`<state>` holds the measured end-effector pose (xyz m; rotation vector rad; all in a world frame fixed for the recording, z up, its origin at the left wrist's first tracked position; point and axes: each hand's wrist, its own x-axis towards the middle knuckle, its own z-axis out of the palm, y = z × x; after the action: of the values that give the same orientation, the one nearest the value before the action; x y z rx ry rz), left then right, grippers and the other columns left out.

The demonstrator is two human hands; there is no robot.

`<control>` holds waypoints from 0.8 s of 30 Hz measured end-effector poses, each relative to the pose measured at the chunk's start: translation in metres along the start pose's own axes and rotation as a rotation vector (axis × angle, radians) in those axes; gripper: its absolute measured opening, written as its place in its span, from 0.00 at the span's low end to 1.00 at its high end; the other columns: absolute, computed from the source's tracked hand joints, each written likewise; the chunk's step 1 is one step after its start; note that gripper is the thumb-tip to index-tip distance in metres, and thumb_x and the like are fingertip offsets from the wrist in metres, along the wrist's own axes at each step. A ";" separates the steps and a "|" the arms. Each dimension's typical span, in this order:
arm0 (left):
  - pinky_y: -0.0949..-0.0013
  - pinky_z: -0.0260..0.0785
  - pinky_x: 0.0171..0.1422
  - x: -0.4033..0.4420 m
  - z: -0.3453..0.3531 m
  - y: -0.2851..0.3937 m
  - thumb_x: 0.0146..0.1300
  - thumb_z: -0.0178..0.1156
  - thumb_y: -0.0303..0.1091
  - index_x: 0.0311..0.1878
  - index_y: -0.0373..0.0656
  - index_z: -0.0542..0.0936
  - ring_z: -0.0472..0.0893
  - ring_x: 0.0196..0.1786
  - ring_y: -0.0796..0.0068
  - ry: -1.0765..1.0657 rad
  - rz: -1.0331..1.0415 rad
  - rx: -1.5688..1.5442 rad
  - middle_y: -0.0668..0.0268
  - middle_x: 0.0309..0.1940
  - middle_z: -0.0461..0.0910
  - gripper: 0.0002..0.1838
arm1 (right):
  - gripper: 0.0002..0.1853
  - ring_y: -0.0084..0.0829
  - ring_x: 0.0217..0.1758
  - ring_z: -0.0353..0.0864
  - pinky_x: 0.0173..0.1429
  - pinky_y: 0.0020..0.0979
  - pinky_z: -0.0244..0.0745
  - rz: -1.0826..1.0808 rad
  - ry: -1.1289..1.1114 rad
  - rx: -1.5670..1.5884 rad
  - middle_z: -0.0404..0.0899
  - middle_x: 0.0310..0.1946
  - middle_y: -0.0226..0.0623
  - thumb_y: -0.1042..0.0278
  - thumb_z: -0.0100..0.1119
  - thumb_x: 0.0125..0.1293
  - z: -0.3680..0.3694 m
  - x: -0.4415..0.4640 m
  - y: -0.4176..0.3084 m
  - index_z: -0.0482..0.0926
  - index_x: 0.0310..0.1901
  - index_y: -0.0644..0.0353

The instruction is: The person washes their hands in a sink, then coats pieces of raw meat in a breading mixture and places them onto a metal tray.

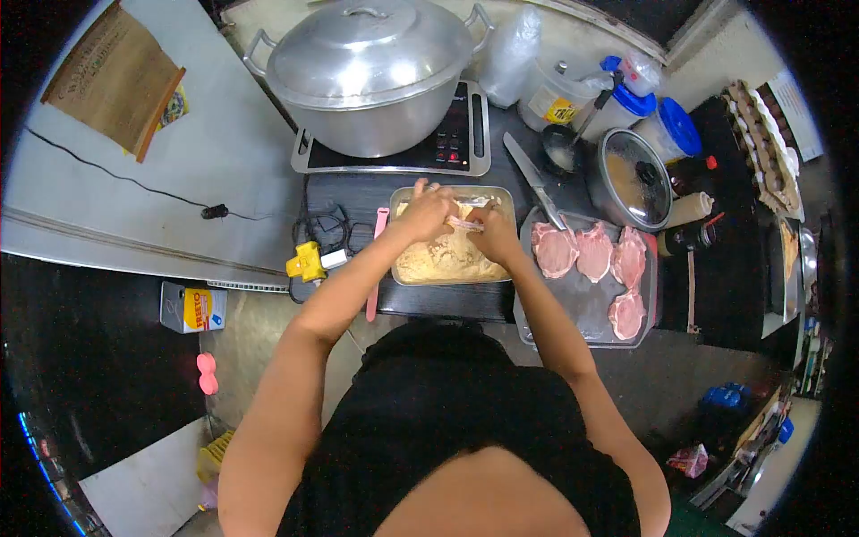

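Note:
A rectangular metal tray [456,282] of pale yellow breading flour [443,259] lies on the dark counter in front of me. Over its far half, my left hand [428,215] and my right hand [494,234] pinch a slice of raw pork [465,223] between them. The slice is pale pink with flour on it, and my fingers hide part of it. To the right, a clear plastic tray [573,309] bears several raw pork slices [594,251]. A large knife [535,181] rests with its handle on that tray's far edge.
Behind the flour tray, a big lidded aluminium pot [367,80] stands on an induction cooker [465,134]. Back right are a lidded pan [633,179], a ladle [564,148] and blue-lidded tubs [680,125]. A pink strap-like item [373,286] and a yellow plug [307,261] lie left.

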<state>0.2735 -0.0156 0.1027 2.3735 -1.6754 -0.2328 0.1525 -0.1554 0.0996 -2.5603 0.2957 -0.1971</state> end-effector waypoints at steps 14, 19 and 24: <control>0.50 0.48 0.62 -0.049 -0.024 0.015 0.45 0.65 0.36 0.34 0.50 0.82 0.73 0.46 0.64 0.234 -0.094 -0.060 0.64 0.32 0.76 0.10 | 0.11 0.43 0.41 0.73 0.56 0.42 0.60 -0.242 0.065 -0.271 0.77 0.30 0.42 0.73 0.60 0.46 -0.022 -0.011 -0.020 0.77 0.35 0.57; 0.51 0.49 0.61 -0.078 0.024 0.027 0.46 0.63 0.36 0.34 0.51 0.83 0.74 0.48 0.62 0.080 -0.116 -0.077 0.62 0.34 0.78 0.09 | 0.08 0.43 0.40 0.73 0.52 0.41 0.63 -0.221 -0.106 -0.177 0.76 0.26 0.44 0.71 0.61 0.44 0.036 -0.053 0.007 0.76 0.29 0.55; 0.53 0.51 0.59 -0.081 0.045 0.021 0.46 0.64 0.36 0.32 0.51 0.84 0.74 0.47 0.63 0.027 -0.149 -0.122 0.62 0.34 0.78 0.08 | 0.08 0.42 0.38 0.74 0.50 0.39 0.65 -0.259 -0.034 -0.165 0.77 0.25 0.42 0.71 0.62 0.44 0.036 -0.053 -0.006 0.77 0.29 0.55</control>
<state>0.2152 0.0500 0.0653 2.4003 -1.4312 -0.3177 0.1097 -0.1194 0.0686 -2.7582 -0.0363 -0.2327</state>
